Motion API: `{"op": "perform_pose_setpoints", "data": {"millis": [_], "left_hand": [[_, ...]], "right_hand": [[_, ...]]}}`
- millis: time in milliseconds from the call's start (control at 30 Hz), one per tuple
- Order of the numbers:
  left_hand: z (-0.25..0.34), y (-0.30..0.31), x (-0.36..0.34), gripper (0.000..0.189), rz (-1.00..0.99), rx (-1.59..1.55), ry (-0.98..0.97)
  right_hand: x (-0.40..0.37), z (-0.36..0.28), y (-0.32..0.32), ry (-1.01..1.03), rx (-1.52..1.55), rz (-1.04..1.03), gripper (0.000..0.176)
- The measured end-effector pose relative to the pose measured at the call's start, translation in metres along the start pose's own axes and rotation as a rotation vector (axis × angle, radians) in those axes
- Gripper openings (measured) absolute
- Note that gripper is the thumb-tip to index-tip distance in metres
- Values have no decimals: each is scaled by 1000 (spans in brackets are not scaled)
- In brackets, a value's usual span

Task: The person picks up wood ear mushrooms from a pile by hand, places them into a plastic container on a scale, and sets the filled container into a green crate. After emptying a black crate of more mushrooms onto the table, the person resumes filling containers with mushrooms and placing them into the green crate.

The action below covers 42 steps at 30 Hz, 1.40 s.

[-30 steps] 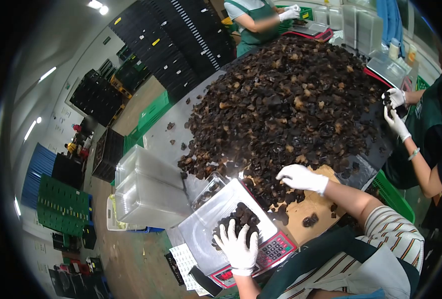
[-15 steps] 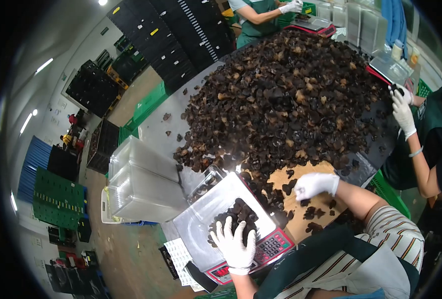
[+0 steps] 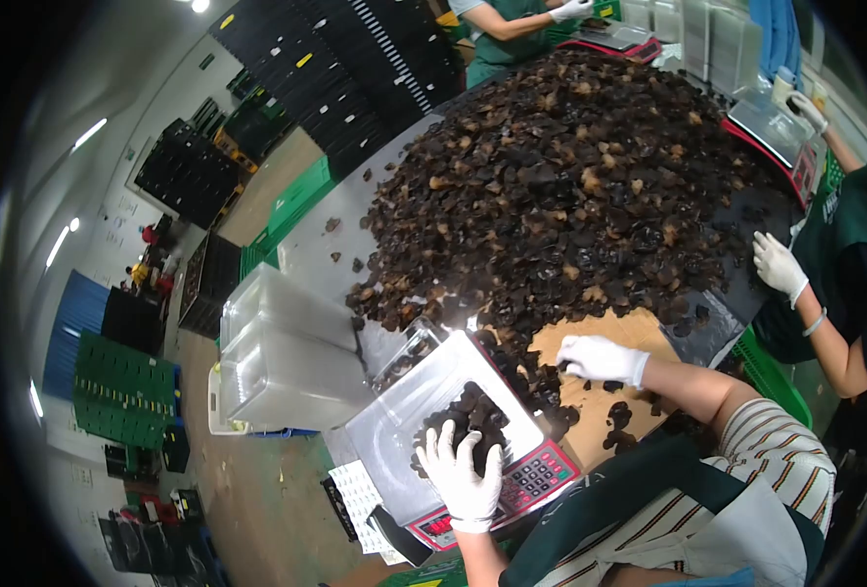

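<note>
White gloves cover both my hands. My left hand [image 3: 465, 481] rests with spread fingers on a small heap of dark, ruffled pieces [image 3: 472, 416] on the steel pan of a red scale [image 3: 536, 479]. Over brown cardboard [image 3: 590, 440], at the edge of the large pile of dark pieces [image 3: 570, 196], my right hand [image 3: 598, 360] has its fingers curled together. A dark piece shows at its fingertips, but whether it is gripped is hard to tell.
Stacked clear plastic boxes [image 3: 291, 362] stand left of the scale. A co-worker [image 3: 844, 264] is at the right beside another red scale [image 3: 771, 132], a second co-worker [image 3: 511, 29] at the far side. A green crate [image 3: 771, 377] lies at the right.
My right hand has moved left toward the pile's edge. My left hand stays on the heap. The right co-worker's hands have moved apart, one to the scale, one over the table.
</note>
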<state>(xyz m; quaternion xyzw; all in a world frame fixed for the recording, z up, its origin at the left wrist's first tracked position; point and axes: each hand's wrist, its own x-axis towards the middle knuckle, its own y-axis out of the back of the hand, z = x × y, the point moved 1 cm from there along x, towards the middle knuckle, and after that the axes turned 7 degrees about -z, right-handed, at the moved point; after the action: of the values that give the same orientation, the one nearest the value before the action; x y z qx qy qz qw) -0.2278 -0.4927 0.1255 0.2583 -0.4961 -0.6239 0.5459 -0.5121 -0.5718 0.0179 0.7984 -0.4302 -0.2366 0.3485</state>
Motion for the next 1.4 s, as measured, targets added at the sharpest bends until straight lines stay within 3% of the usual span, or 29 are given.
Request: {"op": "perform_pose_setpoints", "data": {"millis": [100, 133, 233, 300, 367, 433, 467, 500, 567, 633, 700, 800, 900, 967, 1033, 1133, 1200, 1233, 1400], "left_hand": [[5, 3, 4, 41, 34, -43, 5], [5, 4, 5, 46, -40, 64, -30], [4, 2, 5, 33, -120, 130, -93], [4, 2, 4, 22, -60, 65, -95], [1, 1, 2, 21, -23, 13, -103], [3, 5, 1, 17, 89, -26, -113], [0, 5, -5, 17, 137, -63, -108], [-3, 7, -10, 17, 186, -99, -100], [-6, 17, -16, 16, 306, -155, -57], [-17, 23, -27, 14, 373, -200, 60], [-26, 33, -34, 10, 447, -176, 120], [-42, 40, -44, 15, 604, -226, 205], [-61, 41, -54, 14, 671, -283, 313], [-63, 43, -56, 15, 744, -366, 386], [-63, 54, -55, 18, 761, -249, 418], [-68, 58, -54, 20, 876, -505, 393], [-65, 57, -52, 20, 853, -501, 404], [-64, 55, -48, 20, 840, -508, 402], [-40, 41, -13, 34, 361, -282, 188]], "right_hand": [[9, -8, 23, -20, 261, 157, 22], [13, -23, 33, 7, 345, 183, 23], [26, -82, 57, 55, 591, 148, 26], [41, -107, 54, 244, 409, 155, 33], [48, -142, 59, 225, 435, -31, 44], [58, -150, 46, 414, 89, -3, 51], [61, -154, 46, 444, 62, 25, 53], [59, -153, 50, 308, 204, -70, 48], [58, -148, 57, 105, 451, -7, 41], [56, -125, 59, 58, 437, 141, 33], [43, -95, 56, -32, 226, 174, 30], [13, -43, 30, -44, -143, 22, 27], [-18, -28, 5, 9, -300, -47, 29], [-23, -17, -2, 67, -187, -6, 23], [-21, -2, -7, 140, -82, 12, 17], [-11, -23, 17, 20, 119, 43, 13], [-3, -47, 37, -109, 249, 68, 15], [2, -61, 45, -56, 299, 102, 15], [26, -140, 63, 252, 465, 202, 16]]}}
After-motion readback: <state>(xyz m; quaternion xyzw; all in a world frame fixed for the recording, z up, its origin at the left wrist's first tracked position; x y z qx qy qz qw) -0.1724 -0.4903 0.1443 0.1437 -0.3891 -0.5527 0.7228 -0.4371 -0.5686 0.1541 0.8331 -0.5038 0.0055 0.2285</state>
